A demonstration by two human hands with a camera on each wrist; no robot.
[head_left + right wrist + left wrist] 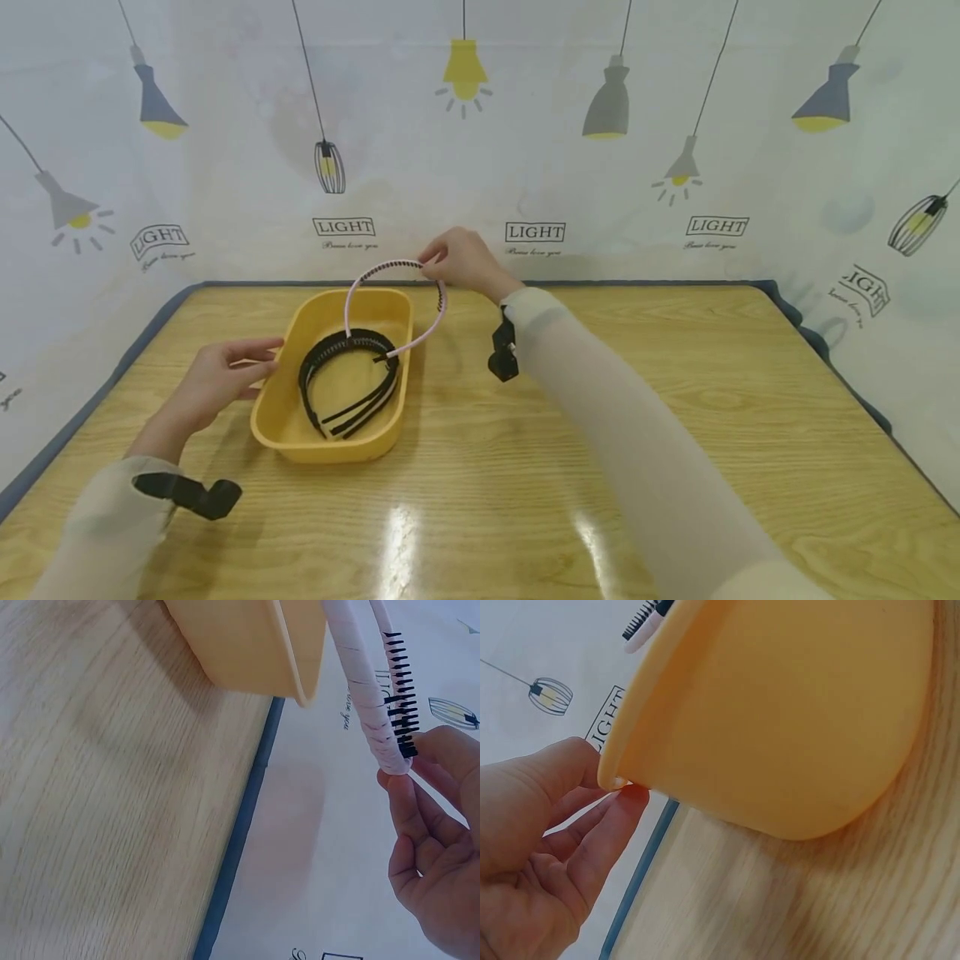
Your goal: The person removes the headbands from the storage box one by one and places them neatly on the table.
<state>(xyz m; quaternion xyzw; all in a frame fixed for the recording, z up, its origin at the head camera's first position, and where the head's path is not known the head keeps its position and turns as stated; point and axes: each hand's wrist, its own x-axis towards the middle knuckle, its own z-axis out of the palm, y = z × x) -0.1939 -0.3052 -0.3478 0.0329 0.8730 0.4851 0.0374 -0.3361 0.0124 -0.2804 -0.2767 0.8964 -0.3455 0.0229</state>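
Observation:
Tilted on the table is a yellow plastic basin (337, 452), and my left hand (213, 379) pinches its left rim between thumb and fingers. Several black headbands (309, 367) lie together inside it, partly overlapping. Above the basin's right side, my right hand (465, 260) pinches a pink headband (366, 682) at its curved top. Black comb teeth (403, 682) line the inner side of this band. Its two ends point down over the basin, near the black headbands; whether they touch them I cannot tell.
A wooden table (675, 417) spreads under the basin and to its right. Behind it hangs a pale backdrop (540, 150) printed with lamps. A dark blue edge (622, 283) runs along the table's back. Black wrist cameras (504, 346) sit on both sleeves.

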